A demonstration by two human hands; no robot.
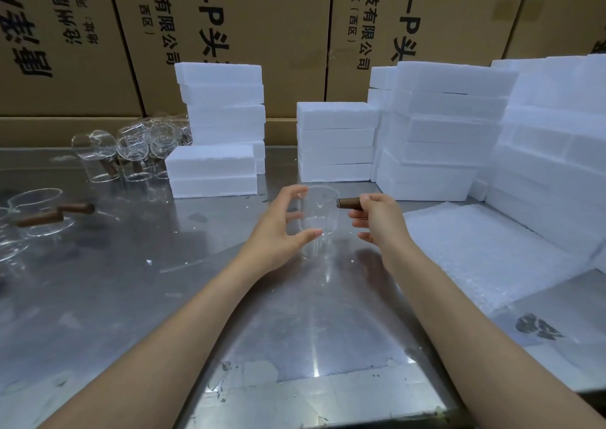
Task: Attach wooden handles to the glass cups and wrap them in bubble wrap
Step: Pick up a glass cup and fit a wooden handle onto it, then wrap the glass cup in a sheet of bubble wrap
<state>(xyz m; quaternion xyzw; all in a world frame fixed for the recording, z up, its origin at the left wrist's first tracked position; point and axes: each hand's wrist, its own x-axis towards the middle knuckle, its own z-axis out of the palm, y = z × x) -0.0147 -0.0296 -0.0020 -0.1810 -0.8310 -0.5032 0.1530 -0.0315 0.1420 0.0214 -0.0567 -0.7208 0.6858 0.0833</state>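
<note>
Handle-fitting step. At centre, above the steel table (295,314), left hand (278,231) curls round the glass cup (316,212). At its 3 o'clock, right hand (377,218) pinches the wooden handle (349,203), touching the cup. Next, likely: seat it, then bubble wrap (485,251). Foam blocks (337,140) at 12 o'clock.

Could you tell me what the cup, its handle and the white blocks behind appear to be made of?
The cup looks like clear glass: the table shows through it. Its handle seems dark, matte wood, gripped by the right hand. The blocks look like white foam, with grainy, crumbly edges.
</note>
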